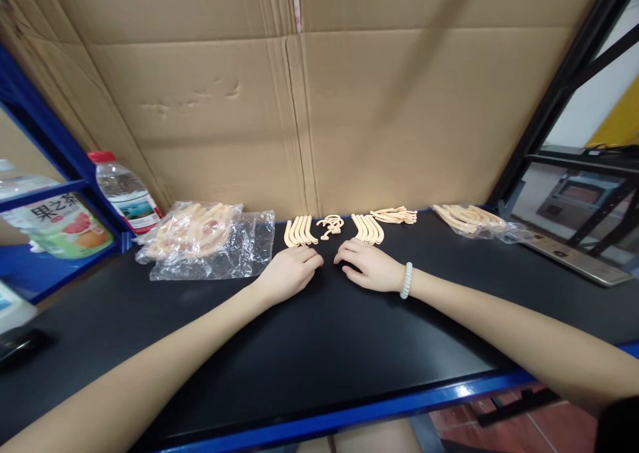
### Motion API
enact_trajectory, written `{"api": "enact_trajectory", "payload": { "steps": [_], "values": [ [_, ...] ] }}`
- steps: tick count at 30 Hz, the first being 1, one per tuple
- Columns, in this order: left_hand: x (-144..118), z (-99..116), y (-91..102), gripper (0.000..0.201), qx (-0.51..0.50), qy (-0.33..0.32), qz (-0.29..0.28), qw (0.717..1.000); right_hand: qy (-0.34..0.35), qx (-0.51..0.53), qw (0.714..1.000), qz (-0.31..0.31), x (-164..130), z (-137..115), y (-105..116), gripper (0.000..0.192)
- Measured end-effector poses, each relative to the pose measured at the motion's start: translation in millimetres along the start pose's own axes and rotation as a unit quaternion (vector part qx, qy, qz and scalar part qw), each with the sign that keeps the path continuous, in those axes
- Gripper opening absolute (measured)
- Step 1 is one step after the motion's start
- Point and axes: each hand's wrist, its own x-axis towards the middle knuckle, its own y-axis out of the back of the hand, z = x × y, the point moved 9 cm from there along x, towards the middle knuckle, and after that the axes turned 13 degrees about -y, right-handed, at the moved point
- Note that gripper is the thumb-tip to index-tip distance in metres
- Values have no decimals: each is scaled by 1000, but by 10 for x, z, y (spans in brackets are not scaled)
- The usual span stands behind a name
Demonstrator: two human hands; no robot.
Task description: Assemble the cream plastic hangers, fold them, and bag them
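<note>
My left hand [289,273] rests on the black tabletop, fingers loosely bent and holding nothing visible. Just beyond it lies a row of several curved beige strips [299,231]. Opposite, my right hand [368,265] wears a pale coiled band at the wrist; its thumb is apart from the fingers and no object shows in it. A second row of curved beige strips [367,229] lies right behind its fingers. Between the two rows sit small beige hook-like pieces [331,225]. Farther right is a loose pile of beige strips [396,215].
A clear plastic bag of beige pieces [200,237] lies left, and another bag of strips [469,219] right, by a flat pale device [574,257]. A red-capped bottle [124,193] stands at the left frame. Cardboard [399,107] walls the back; the table's front edge [359,413] is blue.
</note>
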Motion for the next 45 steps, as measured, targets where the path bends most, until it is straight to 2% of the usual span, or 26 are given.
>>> {"api": "enact_trajectory", "payload": {
  "steps": [20, 29, 33, 35, 39, 45],
  "values": [
    [-35, -59, -22, 21, 19, 45, -21, 999, -6, 9, 1000, -2, -4, -11, -2, 21],
    [-183, -287, 18, 18, -16, 190, 46, 981, -8, 11, 1000, -5, -21, -12, 3, 21],
    [-278, -459, -6, 40, -43, 237, 79, 967, -8, 11, 1000, -9, -23, -11, 2, 22],
    [-336, -556, -20, 43, -54, 254, 89, 961, -7, 10, 1000, -9, -26, -14, 6, 22],
    [-431, -680, -43, 34, -67, 282, 93, 953, -8, 4, 1000, -13, -31, -16, 4, 22],
    [-449, -684, -87, 24, -81, 296, 76, 949, -7, -3, 1000, -14, -36, -13, -6, 22]
  ]
}}
